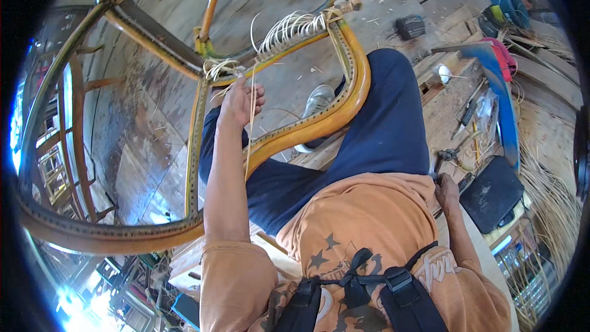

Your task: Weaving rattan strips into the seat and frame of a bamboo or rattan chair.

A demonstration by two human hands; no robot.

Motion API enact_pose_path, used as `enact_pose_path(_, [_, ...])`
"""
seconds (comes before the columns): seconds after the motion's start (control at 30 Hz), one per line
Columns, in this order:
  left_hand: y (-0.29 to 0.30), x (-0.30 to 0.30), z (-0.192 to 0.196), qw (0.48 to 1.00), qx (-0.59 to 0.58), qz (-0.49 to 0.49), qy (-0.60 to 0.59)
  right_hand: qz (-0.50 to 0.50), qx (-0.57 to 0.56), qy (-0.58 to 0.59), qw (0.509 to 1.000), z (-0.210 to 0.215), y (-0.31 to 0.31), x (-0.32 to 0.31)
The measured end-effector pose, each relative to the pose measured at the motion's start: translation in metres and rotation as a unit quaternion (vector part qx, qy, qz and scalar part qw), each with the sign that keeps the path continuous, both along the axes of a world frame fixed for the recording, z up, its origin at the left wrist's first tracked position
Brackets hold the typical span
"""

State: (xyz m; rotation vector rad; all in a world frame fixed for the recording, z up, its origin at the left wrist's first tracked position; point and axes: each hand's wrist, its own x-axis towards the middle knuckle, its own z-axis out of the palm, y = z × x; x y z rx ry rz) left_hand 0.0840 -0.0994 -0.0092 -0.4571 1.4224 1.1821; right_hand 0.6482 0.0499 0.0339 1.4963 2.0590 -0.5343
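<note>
A bent rattan chair frame (344,110) with a row of small holes leans over my legs. Pale loops of cane strand (292,29) stand along its cross rail, and a tangled bunch of strand (219,69) sits at the corner joint. My left hand (239,101) is at that rail near the corner, thumb and fingers pinched on the cane, from which a long end hangs down. Beside my right hip, my right hand (447,189) is closed, its fingers partly hidden. A dark metal tool (444,157) lies against it; whether the hand grips it does not show clearly.
On my right stands a low wooden bench (455,83) with a blue edge, bearing a knife (468,112) and a black flat case (491,194). Long cane strips (547,221) are heaped beyond it. A dark block (410,27) lies on the plank floor. Other frames (74,135) stand at left.
</note>
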Motion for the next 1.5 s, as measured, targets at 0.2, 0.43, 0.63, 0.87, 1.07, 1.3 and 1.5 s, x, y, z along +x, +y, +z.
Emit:
enact_pose_path(0.2, [-0.014, 0.032, 0.045, 0.992, 0.008, -0.059, 0.111, -0.129, -0.083, 0.147, 0.977, 0.013, 0.000, 0.015])
enact_pose_path(0.43, [-0.036, 0.115, 0.128, 0.915, -0.100, -0.148, 0.362, -0.117, -0.068, 0.276, 0.952, 0.111, 0.037, -0.049])
enact_pose_path(0.63, [-0.062, 0.162, 0.108, 0.915, -0.112, -0.127, 0.366, -0.283, -0.306, 0.478, 0.773, 0.123, 0.012, -0.152])
enact_pose_path(0.87, [-0.085, 0.176, 0.112, 0.930, -0.106, -0.063, 0.346, -0.011, -0.505, 0.325, 0.800, 0.100, 0.009, -0.260])
enact_pose_path(1.07, [-0.097, 0.173, 0.104, 0.950, -0.072, 0.002, 0.302, 0.288, -0.408, 0.108, 0.859, 0.083, -0.023, -0.341])
enact_pose_path(1.3, [-0.098, 0.168, 0.109, 0.957, -0.061, -0.010, 0.283, 0.359, -0.420, 0.103, 0.827, 0.076, -0.031, -0.351])
enact_pose_path(1.5, [-0.101, 0.172, 0.105, 0.961, -0.064, 0.015, 0.270, 0.350, -0.411, 0.101, 0.836, 0.059, -0.032, -0.339])
